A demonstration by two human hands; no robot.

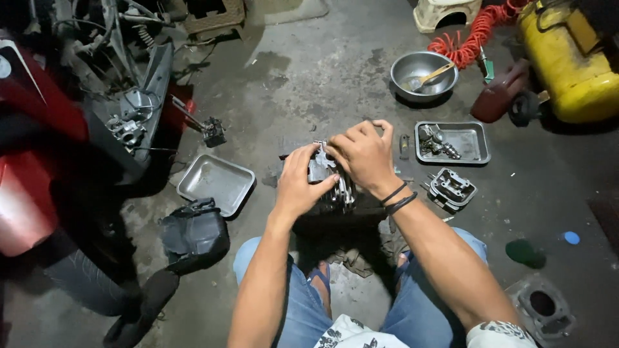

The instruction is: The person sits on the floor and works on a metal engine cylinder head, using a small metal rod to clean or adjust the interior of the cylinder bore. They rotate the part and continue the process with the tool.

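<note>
A grey metal engine part [320,169] stands on the concrete floor between my knees. My left hand [298,183] grips its near left side, fingers wrapped over the top. My right hand [365,154] covers its top right, fingers curled down onto it, with two dark bands on that wrist. Most of the part is hidden under both hands.
An empty metal tray [216,182] lies left of my hands, a tray with small parts [452,142] and a grey cover piece [451,187] to the right. A steel bowl with a tool [423,75], red coiled hose [474,35], yellow tank [567,58] behind. A red motorcycle [39,148] stands left.
</note>
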